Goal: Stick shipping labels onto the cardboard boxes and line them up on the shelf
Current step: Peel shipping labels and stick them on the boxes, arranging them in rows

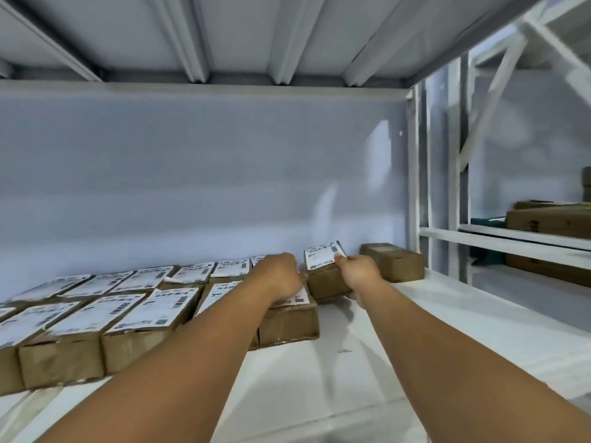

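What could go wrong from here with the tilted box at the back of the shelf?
The labelled box is tilted between the left hand and right hand, so it may land askew to the back row. Right fingertips sit at a corner of the label and might lift it. The bare box beside it could get missed.

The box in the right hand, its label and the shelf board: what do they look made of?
Box: matt brown cardboard, by colour and creased edges. Label: white paper with black print. Shelf board: smooth white with a faint sheen, likely painted metal, though laminate is possible.
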{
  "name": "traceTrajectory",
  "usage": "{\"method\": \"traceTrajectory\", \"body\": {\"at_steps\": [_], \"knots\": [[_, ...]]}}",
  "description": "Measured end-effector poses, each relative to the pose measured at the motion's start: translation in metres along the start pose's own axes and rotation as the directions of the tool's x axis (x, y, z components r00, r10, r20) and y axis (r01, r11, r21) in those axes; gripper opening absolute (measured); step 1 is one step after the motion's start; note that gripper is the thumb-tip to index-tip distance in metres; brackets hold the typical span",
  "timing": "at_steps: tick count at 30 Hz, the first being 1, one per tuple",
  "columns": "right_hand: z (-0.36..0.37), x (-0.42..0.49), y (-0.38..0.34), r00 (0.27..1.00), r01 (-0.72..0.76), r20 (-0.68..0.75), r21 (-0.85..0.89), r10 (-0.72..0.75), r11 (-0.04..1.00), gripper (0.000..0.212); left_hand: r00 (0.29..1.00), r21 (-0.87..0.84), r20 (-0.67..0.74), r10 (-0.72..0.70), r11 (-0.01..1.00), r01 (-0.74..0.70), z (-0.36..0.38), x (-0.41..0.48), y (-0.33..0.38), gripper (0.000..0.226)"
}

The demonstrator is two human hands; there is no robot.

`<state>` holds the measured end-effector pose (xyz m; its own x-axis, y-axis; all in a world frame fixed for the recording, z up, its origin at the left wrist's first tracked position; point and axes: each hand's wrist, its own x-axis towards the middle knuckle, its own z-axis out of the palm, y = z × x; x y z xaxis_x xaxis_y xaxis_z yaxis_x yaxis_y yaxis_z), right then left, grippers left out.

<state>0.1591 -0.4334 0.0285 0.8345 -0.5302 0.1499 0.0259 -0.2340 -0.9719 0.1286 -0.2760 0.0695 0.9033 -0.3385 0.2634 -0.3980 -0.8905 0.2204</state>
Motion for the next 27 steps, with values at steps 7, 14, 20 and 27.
{"method": "traceTrajectory", "body": {"at_steps": [7, 14, 20, 27], "knots": [[0.031, 0.023, 0.010, 0.998, -0.042, -0.054, -0.068, 0.038, 0.997, 0.051, 1.000, 0.061, 0.010, -0.021, 0.998, 0.020, 0.028, 0.014, -0.011, 0.043], [0.044, 0.023, 0.014, 0.997, 0.054, 0.055, -0.178, -0.045, 0.983, 0.050, 1.000, 0.109, -0.004, 0.011, 0.994, -0.010, 0.030, 0.009, -0.009, 0.043], [0.051, 0.019, 0.019, 0.993, 0.116, 0.067, -0.284, -0.101, 0.952, 0.041, 0.974, 0.132, -0.224, 0.023, 0.991, 0.007, 0.031, 0.001, -0.007, 0.029], [0.046, 0.015, 0.020, 0.981, 0.195, 0.074, -0.299, -0.181, 0.934, 0.046, 0.911, 0.335, -0.372, 0.178, 0.941, -0.048, 0.026, -0.007, -0.002, 0.027]]}}
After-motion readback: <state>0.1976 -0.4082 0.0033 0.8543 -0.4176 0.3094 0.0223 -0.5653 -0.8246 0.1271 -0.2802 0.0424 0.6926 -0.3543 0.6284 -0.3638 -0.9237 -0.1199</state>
